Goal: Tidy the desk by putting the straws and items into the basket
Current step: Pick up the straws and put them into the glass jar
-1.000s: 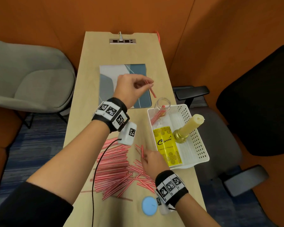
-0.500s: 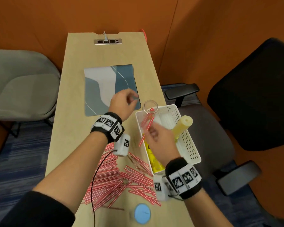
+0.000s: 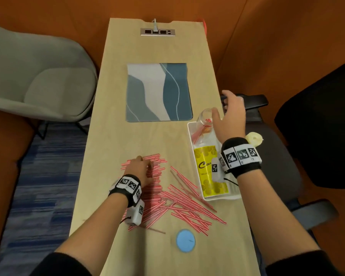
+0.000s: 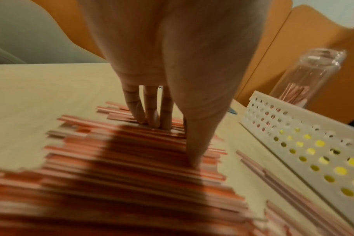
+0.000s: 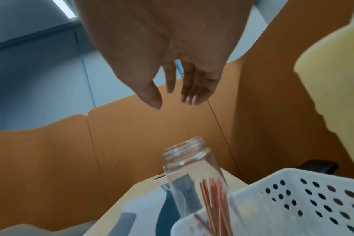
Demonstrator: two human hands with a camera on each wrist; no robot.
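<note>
Just left fingers (image 4: 151,111) on straws (image 3: 179,198).

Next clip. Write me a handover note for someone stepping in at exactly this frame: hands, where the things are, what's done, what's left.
Left hand: open, fingertips pressing on the straws heaped on the desk.
Right hand: open and empty, above the jar.
Basket sits at the desk's right edge and holds the jar with a few straws in it, a yellow packet and a candle.
Done: a few straws in the jar.
Left: most straws, plus the blue disc near the front edge.
</note>
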